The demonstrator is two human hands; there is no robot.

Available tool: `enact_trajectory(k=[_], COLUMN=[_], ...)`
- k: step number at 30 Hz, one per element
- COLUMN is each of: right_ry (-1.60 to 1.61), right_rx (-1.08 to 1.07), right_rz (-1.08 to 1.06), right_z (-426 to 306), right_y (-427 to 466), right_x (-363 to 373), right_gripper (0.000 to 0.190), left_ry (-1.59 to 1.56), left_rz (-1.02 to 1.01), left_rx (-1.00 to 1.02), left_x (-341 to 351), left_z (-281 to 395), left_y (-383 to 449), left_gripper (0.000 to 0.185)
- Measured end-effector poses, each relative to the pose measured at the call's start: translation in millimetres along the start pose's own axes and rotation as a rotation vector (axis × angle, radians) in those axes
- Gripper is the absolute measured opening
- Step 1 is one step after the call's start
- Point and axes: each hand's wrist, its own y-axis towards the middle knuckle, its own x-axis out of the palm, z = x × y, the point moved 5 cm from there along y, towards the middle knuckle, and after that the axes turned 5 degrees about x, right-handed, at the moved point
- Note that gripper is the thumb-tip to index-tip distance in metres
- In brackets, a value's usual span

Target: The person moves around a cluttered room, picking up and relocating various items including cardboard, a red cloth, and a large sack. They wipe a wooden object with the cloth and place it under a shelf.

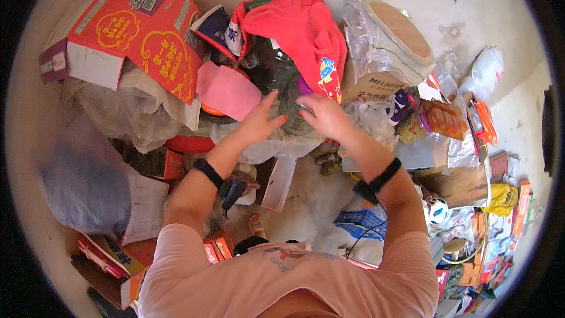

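Both of my hands reach forward over a cluttered pile. Fingers spread and empty, my left hand [263, 120] is beside a pink sheet [229, 90] lying on an orange round thing. My right hand [324, 115] is at the right edge of a clear glass or plastic jar [295, 115]; its fingertips are near the jar, and whether they touch it I cannot tell. Behind the jar, a red cloth [304, 31] with a cartoon print drapes over dark and clear containers. A bit of purple shows between the cloth and my right hand.
A large red printed carton [141, 31] leans at the upper left above crumpled plastic sheeting [141, 101]. To the right stand a plastic-wrapped cardboard box [375, 79] and a clear jar with greenish contents [410, 128]. Below are a blue plastic basket [361, 223] and a dark-blue bagged bundle [86, 185].
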Motion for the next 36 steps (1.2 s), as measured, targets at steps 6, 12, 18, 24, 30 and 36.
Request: enact_trajectory(k=[6, 12, 18, 24, 30, 36], right_ry=[-0.457, -0.493, -0.242, 0.136, 0.798, 1.165], right_rx=[0.117, 0.488, 0.528, 0.583, 0.531, 0.331], right_rz=[0.473, 0.255, 0.419, 0.834, 0.896, 0.812], right_z=[13, 60, 96, 159, 183, 140], right_y=[98, 150, 165, 172, 189, 214], right_x=[-23, -18, -100, -163, -181, -192], right_gripper=[0.041, 0.044, 0.024, 0.028, 0.026, 0.025], left_ry=[-0.022, 0.059, 0.163, 0.187, -0.07, -0.292], left_rz=[0.24, 0.35, 0.469, 0.465, 0.532, 0.61], left_rx=[-0.036, -0.098, -0.047, -0.014, -0.142, -0.357], left_x=[-29, -40, -49, -43, -46, -44], left_z=[-17, -32, -35, -28, -37, -53], left_y=[94, 138, 145, 151, 163, 170], left_gripper=[0.074, 0.049, 0.03, 0.03, 0.018, 0.019])
